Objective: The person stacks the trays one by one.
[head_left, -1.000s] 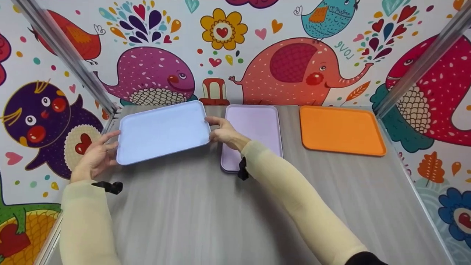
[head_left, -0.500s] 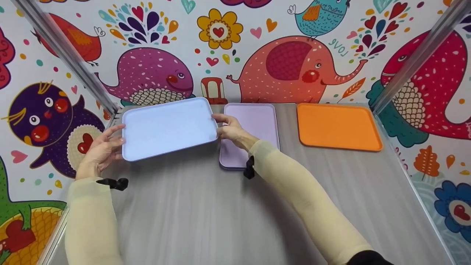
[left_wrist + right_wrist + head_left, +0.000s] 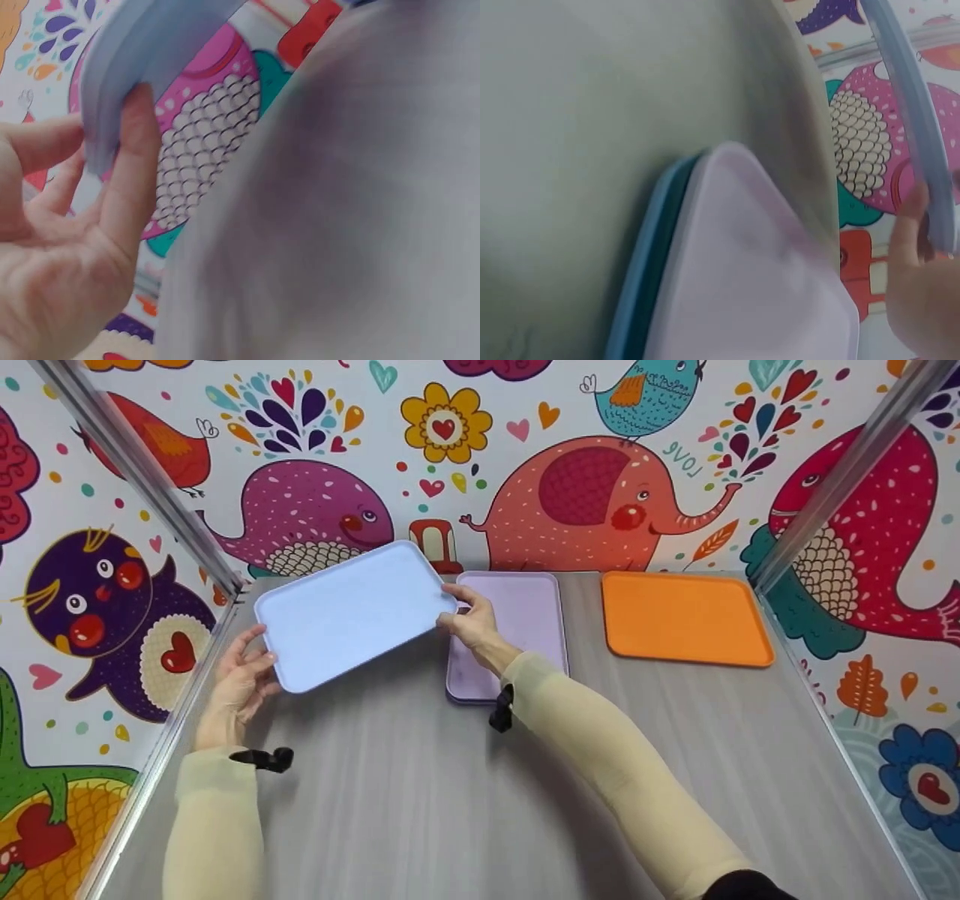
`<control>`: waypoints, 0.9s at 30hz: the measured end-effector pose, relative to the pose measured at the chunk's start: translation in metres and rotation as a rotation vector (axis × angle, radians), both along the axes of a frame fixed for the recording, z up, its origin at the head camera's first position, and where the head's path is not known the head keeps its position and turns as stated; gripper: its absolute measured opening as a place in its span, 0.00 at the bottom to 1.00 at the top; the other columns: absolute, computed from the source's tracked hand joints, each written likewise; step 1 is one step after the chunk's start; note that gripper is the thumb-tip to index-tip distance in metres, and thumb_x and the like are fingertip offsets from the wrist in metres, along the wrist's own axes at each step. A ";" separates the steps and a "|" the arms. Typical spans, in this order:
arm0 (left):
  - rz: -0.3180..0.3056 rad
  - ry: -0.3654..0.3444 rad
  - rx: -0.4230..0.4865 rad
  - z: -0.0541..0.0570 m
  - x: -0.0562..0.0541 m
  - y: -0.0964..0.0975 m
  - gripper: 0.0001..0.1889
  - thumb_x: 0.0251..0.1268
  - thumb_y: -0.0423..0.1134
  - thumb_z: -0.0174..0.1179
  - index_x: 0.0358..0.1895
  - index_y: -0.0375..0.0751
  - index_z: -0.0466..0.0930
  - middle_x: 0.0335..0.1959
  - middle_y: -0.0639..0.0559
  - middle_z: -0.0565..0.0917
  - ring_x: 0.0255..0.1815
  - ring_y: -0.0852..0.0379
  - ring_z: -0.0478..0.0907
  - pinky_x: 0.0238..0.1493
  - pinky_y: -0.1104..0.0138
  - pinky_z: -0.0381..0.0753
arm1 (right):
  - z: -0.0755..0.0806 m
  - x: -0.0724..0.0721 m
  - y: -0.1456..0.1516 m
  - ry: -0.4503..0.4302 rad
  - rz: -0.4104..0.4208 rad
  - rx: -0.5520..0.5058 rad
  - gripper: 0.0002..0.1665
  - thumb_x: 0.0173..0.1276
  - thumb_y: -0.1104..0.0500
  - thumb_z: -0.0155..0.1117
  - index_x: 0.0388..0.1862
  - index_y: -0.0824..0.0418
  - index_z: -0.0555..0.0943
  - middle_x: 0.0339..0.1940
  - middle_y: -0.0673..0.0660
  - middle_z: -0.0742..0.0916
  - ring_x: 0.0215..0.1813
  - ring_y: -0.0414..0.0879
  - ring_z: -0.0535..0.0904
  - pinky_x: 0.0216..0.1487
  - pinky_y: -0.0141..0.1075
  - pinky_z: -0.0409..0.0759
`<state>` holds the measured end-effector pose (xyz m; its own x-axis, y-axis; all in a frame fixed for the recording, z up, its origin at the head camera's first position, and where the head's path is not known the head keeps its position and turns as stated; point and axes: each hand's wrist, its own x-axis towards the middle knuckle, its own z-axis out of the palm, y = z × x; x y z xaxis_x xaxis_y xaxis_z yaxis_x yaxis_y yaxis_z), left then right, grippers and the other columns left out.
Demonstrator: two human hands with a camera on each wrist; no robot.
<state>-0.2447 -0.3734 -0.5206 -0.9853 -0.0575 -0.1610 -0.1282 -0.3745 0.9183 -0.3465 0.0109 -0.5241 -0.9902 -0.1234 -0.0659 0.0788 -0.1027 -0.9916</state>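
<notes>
A light blue tray (image 3: 352, 619) is raised above the left part of the table, its right end higher in the head view. My left hand (image 3: 244, 682) pinches its lower left end. In the left wrist view, the tray's edge (image 3: 105, 90) passes between the thumb and fingers. At the other end my right hand (image 3: 476, 626) grips the short side; the right wrist view shows the tray edge-on (image 3: 915, 112). Just under the right forearm lies a lilac tray (image 3: 517, 615), on top of a small stack with a dark green and a blue tray (image 3: 634, 277) below it.
An orange tray (image 3: 686, 619) lies at the back right of the grey table (image 3: 390, 802). Printed cartoon walls (image 3: 315, 510) close off the back and sides, with metal posts (image 3: 150, 480) at the corners.
Within the last half second the light blue tray has tilted more, its right end rising. My left hand has moved right and slightly down in the head view, still gripping.
</notes>
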 end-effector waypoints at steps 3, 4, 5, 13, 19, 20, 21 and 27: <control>0.058 -0.012 0.028 -0.005 0.001 0.016 0.24 0.85 0.23 0.54 0.71 0.55 0.69 0.47 0.58 0.93 0.42 0.58 0.93 0.36 0.58 0.96 | 0.000 0.004 -0.007 0.014 -0.085 -0.047 0.46 0.55 0.79 0.68 0.76 0.64 0.82 0.66 0.69 0.87 0.41 0.45 0.84 0.36 0.31 0.87; 0.075 -0.013 0.029 -0.007 0.001 0.021 0.24 0.85 0.23 0.54 0.71 0.55 0.69 0.47 0.58 0.92 0.41 0.58 0.93 0.36 0.58 0.96 | 0.000 0.005 -0.010 0.011 -0.108 -0.060 0.46 0.55 0.79 0.68 0.77 0.63 0.81 0.65 0.69 0.86 0.42 0.46 0.85 0.36 0.31 0.87; 0.092 -0.014 0.032 -0.008 0.002 0.026 0.24 0.85 0.23 0.53 0.71 0.55 0.69 0.47 0.58 0.92 0.41 0.58 0.93 0.35 0.59 0.96 | 0.000 0.007 -0.013 0.006 -0.135 -0.069 0.47 0.55 0.79 0.69 0.77 0.63 0.81 0.65 0.70 0.86 0.44 0.47 0.86 0.36 0.31 0.86; 0.186 0.022 0.035 -0.013 0.009 0.058 0.23 0.85 0.21 0.51 0.68 0.54 0.68 0.53 0.58 0.91 0.41 0.56 0.94 0.31 0.61 0.95 | -0.002 0.031 -0.044 -0.009 -0.350 -0.025 0.49 0.55 0.74 0.75 0.78 0.56 0.75 0.71 0.63 0.84 0.57 0.52 0.87 0.48 0.34 0.88; 0.208 0.062 0.024 -0.011 0.005 0.076 0.23 0.84 0.20 0.52 0.68 0.54 0.68 0.54 0.55 0.87 0.45 0.57 0.94 0.30 0.61 0.94 | -0.006 0.055 -0.069 -0.010 -0.431 0.018 0.52 0.52 0.71 0.80 0.77 0.54 0.72 0.66 0.58 0.83 0.55 0.47 0.83 0.49 0.33 0.85; 0.210 0.068 0.021 -0.011 0.004 0.078 0.24 0.84 0.20 0.52 0.68 0.54 0.68 0.54 0.55 0.87 0.44 0.57 0.94 0.30 0.61 0.94 | -0.006 0.059 -0.073 -0.013 -0.427 0.017 0.52 0.52 0.70 0.80 0.77 0.54 0.72 0.65 0.58 0.83 0.55 0.47 0.82 0.48 0.33 0.84; 0.211 0.073 0.022 -0.011 0.003 0.080 0.24 0.84 0.20 0.51 0.68 0.53 0.68 0.53 0.55 0.86 0.44 0.58 0.93 0.29 0.62 0.94 | -0.006 0.063 -0.076 -0.016 -0.421 0.016 0.53 0.52 0.70 0.81 0.78 0.53 0.72 0.65 0.58 0.82 0.55 0.47 0.82 0.48 0.33 0.84; 0.226 0.090 0.061 -0.013 0.002 0.085 0.24 0.83 0.19 0.51 0.68 0.51 0.67 0.51 0.53 0.84 0.43 0.58 0.91 0.23 0.65 0.90 | -0.007 0.074 -0.085 -0.029 -0.397 0.008 0.54 0.55 0.70 0.81 0.80 0.53 0.70 0.66 0.61 0.81 0.54 0.48 0.82 0.44 0.34 0.88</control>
<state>-0.2430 -0.2885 -0.5338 -0.9590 -0.2710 -0.0828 0.0468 -0.4399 0.8968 -0.2725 -0.0745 -0.5308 -0.9586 0.2688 -0.0938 0.0623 -0.1235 -0.9904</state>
